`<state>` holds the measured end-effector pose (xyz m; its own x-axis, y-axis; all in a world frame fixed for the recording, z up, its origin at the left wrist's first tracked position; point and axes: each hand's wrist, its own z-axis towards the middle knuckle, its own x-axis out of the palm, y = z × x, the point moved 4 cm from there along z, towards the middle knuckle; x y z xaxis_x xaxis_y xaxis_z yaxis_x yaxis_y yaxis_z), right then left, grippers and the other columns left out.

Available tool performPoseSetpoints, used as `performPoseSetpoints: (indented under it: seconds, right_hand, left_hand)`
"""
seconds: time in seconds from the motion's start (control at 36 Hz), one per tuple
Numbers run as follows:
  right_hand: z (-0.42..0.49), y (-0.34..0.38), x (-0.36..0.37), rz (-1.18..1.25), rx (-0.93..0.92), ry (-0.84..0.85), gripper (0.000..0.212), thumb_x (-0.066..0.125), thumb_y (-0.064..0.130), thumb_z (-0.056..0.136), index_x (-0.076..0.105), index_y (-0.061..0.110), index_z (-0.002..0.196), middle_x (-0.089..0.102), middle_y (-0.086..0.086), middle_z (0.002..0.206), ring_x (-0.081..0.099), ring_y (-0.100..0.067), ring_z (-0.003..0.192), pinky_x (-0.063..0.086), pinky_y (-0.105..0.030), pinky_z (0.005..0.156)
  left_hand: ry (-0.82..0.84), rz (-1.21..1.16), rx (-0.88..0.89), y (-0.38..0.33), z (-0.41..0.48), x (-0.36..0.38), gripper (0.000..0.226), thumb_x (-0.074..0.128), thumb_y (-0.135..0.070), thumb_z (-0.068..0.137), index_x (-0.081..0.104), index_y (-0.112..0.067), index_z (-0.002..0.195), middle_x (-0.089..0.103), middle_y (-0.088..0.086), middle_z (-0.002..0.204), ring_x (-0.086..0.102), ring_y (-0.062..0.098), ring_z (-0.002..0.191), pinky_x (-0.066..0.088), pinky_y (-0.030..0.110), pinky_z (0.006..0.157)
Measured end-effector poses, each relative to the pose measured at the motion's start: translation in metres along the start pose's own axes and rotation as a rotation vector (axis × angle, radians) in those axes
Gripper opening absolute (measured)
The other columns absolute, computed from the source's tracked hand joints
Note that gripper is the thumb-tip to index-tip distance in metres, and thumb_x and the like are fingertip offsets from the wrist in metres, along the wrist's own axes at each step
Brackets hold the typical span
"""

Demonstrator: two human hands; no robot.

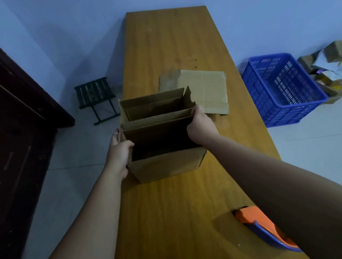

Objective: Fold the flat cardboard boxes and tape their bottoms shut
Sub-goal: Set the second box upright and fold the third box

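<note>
An opened brown cardboard box (167, 167) stands on the wooden table (169, 47), its upper flaps raised and its dark inside showing. My left hand (119, 152) grips the box's left wall, thumb hooked over the edge. My right hand (202, 126) grips the right wall near the far corner, fingers curled over the rim. A flat cardboard sheet (206, 89) lies on the table just behind the box. An orange and blue tape dispenser (263, 226) sits near the table's front right, partly hidden by my right forearm.
A blue plastic crate (282, 90) stands on the floor to the right, with a heap of parcels (334, 65) beyond it. A small dark folding stool (96, 98) is left of the table. A dark wooden door (10, 122) fills the left side.
</note>
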<state>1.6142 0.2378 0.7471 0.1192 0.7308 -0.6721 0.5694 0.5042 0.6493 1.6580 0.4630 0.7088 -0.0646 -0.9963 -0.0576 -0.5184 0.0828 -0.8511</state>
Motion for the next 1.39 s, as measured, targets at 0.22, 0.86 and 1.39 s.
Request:
performPoseSetpoints:
  seconds: [0.22, 0.86, 1.39]
  right_hand:
    - [0.001, -0.002, -0.003, 0.063, -0.031, 0.011, 0.037, 0.045, 0.006, 0.093, 0.037, 0.022, 0.126, 0.055, -0.006, 0.107, 0.059, -0.023, 0.094, 0.058, -0.038, 0.077]
    - [0.039, -0.109, -0.001, 1.01, 0.68, -0.034, 0.023, 0.052, 0.019, 0.097, 0.059, 0.01, 0.117, 0.06, -0.007, 0.104, 0.058, -0.016, 0.082, 0.046, -0.022, 0.065]
    - [0.101, -0.087, 0.004, 1.472, 0.525, 0.0, 0.047, 0.035, 0.054, 0.1, 0.057, 0.029, 0.134, 0.033, -0.008, 0.154, 0.031, -0.032, 0.141, 0.029, -0.048, 0.113]
  left_hand:
    - [-0.171, 0.276, 0.184, -0.021, 0.005, 0.002, 0.052, 0.057, -0.018, 0.095, 0.04, -0.013, 0.144, 0.047, 0.008, 0.142, 0.044, 0.025, 0.129, 0.035, 0.028, 0.092]
    - [0.278, 1.592, 0.876, -0.024, -0.056, 0.116, 0.045, 0.049, -0.052, 0.093, 0.055, -0.027, 0.129, 0.04, -0.001, 0.115, 0.038, 0.015, 0.107, 0.035, 0.023, 0.079]
    - [0.262, 1.709, 0.902, -0.021, -0.061, 0.122, 0.042, 0.04, -0.052, 0.097, 0.064, -0.023, 0.114, 0.027, -0.006, 0.097, 0.023, 0.008, 0.089, 0.03, 0.021, 0.076]
